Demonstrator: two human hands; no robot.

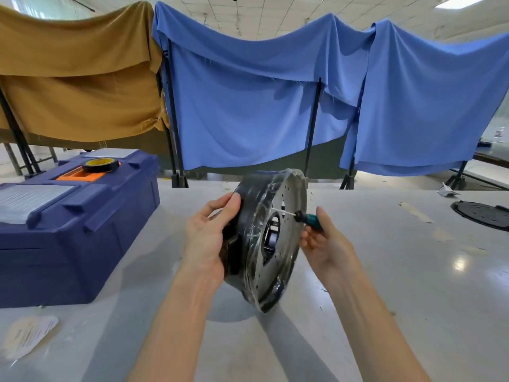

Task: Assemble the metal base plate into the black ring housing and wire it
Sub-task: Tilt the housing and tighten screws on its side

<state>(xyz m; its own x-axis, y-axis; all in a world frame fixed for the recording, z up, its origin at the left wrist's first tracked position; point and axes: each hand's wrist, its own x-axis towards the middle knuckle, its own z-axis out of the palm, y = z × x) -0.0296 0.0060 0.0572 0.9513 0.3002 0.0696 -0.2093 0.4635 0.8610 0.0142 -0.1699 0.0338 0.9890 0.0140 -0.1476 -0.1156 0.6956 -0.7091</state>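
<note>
Fingers of the left hand (205, 241) curl round the back rim of the black ring housing (243, 267), thumb pressed on its upper edge, holding it up on edge and slightly tilted. Whether its lower edge touches the white table (399, 285) cannot be told. Set in the housing's face, turned towards the right hand (323, 245), is the metal base plate (287, 244), and clear plastic film (263, 208) is wrapped over both. Right fingers pinch a small teal-handled screwdriver (309, 219), with its thin shaft reaching the plate just above the central opening. Well left of the left hand stands a blue toolbox (82, 238) with a roll of black tape (100, 164) on its lid. Far right of the right hand lies a black perforated disc (480, 216).
</note>
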